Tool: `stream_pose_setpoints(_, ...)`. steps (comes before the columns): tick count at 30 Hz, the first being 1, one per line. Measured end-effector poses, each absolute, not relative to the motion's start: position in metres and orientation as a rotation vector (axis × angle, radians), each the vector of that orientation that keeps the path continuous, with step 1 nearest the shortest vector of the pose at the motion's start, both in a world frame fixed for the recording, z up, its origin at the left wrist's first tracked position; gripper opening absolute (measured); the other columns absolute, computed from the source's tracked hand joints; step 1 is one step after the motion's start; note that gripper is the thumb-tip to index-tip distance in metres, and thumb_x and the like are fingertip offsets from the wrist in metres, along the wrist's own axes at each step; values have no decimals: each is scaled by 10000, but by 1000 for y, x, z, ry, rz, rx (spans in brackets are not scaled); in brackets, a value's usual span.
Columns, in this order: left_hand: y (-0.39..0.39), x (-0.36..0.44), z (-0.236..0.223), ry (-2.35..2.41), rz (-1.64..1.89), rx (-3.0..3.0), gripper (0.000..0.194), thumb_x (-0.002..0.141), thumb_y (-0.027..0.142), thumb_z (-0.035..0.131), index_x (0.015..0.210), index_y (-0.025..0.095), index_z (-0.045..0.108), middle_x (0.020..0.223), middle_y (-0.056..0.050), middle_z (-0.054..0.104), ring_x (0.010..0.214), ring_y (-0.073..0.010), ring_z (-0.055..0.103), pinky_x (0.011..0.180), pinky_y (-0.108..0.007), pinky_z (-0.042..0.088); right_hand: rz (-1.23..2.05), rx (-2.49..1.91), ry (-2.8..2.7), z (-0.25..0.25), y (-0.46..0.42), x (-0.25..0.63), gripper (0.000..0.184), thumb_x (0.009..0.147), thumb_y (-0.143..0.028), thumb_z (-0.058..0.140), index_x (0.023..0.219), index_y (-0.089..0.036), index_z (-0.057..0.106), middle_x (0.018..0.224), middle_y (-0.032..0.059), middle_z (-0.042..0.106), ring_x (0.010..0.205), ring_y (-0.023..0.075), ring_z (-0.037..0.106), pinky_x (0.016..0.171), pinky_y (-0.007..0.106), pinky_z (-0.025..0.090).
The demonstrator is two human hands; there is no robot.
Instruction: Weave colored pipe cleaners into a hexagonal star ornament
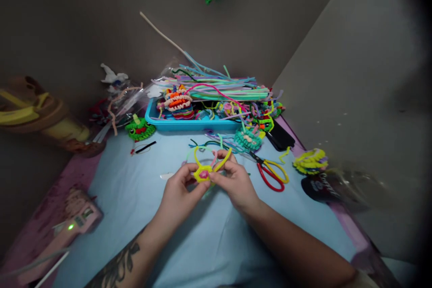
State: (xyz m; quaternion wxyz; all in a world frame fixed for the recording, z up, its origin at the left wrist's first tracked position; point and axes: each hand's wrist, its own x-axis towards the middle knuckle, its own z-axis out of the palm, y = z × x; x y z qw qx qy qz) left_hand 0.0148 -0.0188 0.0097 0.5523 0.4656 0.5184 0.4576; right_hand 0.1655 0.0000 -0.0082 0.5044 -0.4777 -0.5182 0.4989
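Observation:
Both hands meet over the middle of the blue cloth, pinching a small piece of bent pipe cleaners (198, 176). It is yellow around a pink centre, with a yellow loop and a loose yellow end rising from it, and pale green and pink strands behind. My left hand (180, 189) grips its left side between thumb and fingers. From the right, my right hand (236, 184) holds it with the thumb near the pink centre. To the right of my hands lie scissors (272, 175) with one red and one yellow handle. A teal fuzzy pipe-cleaner figure (248, 138) sits just behind.
A blue tray (195, 125) at the back holds pipe cleaners (229, 87) and finished figures. A green figure (140, 128) stands left of it. A black phone (281, 135) and a yellow figure (310, 162) lie right. A pink power strip (79, 222) is at front left.

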Motion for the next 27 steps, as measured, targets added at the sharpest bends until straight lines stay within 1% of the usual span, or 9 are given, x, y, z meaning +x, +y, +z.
stream_pose_setpoints(4, -19, 14, 13, 1229, 1076, 1044, 253, 664, 255, 744, 867, 172, 620, 776, -24, 691, 699, -151, 644, 643, -241, 500, 1211, -1178, -1258, -3, -1, 163, 225, 672, -386, 756, 618, -195, 648, 1147, 68, 522, 1172, 272, 485, 1031, 428, 349)
stream_pose_setpoints(8, -17, 12, 17, 1200, 1091, 897, 317, 613, 272, 790, 866, 158, 636, 758, -27, 717, 657, -143, 649, 629, -232, 501, 1127, -1158, -1342, 0, 1, 168, 164, 741, -360, 694, 686, -208, 662, 1069, 55, 538, 1101, 230, 514, 979, 369, 387)
stream_pose_setpoints(12, -13, 6, 21, 1190, 1117, 786, 386, 573, 290, 825, 879, 149, 637, 744, -16, 728, 629, -127, 650, 609, -211, 496, 881, -1199, -1385, -1, 8, 181, 114, 799, -298, 626, 726, -211, 623, 831, 17, 535, 844, 180, 530, 803, 323, 421)
stream_pose_setpoints(14, -11, 3, 22, 1192, 1119, 754, 410, 561, 293, 837, 886, 146, 634, 740, -16, 732, 629, -127, 656, 616, -212, 500, 792, -1255, -1380, -3, 13, 189, 47, 794, -258, 615, 817, -217, 615, 781, -3, 519, 767, 164, 508, 743, 308, 414)
stream_pose_setpoints(17, -9, 2, 25, 1184, 1103, 718, 441, 532, 288, 855, 883, 140, 634, 739, -23, 737, 624, -129, 661, 631, -222, 511, 767, -1330, -1440, -5, 22, 195, 268, 773, -226, 607, 1040, -216, 628, 790, -5, 525, 725, 157, 510, 699, 300, 421)
stream_pose_setpoints(18, -9, 1, 25, 1181, 1098, 707, 451, 519, 288, 862, 877, 138, 634, 735, -24, 738, 619, -128, 659, 630, -222, 512, 768, -1347, -1472, -6, 24, 196, 288, 770, -227, 603, 1056, -209, 639, 781, -4, 526, 704, 154, 511, 680, 298, 424)
stream_pose_setpoints(21, -8, 1, 28, 1178, 1080, 700, 475, 483, 294, 877, 860, 130, 640, 726, -31, 740, 603, -123, 651, 620, -218, 509, 761, -1373, -1527, -6, 29, 196, 148, 777, -239, 594, 880, -191, 690, 725, -1, 528, 639, 142, 502, 614, 284, 422)
stream_pose_setpoints(23, -8, 1, 28, 1181, 1070, 717, 476, 481, 300, 878, 861, 129, 646, 733, -36, 742, 608, -126, 651, 619, -217, 507, 749, -1361, -1525, -4, 30, 197, 110, 785, -251, 600, 774, -194, 693, 724, 9, 546, 647, 143, 514, 598, 278, 424)
stream_pose_setpoints(27, -8, -1, 25, 1235, 1113, 754, 452, 536, 314, 854, 891, 138, 639, 754, -31, 741, 637, -131, 658, 620, -213, 497, 781, -1302, -1465, 2, 26, 202, 133, 789, -305, 634, 770, -216, 730, 809, 37, 586, 772, 171, 568, 635, 287, 454)
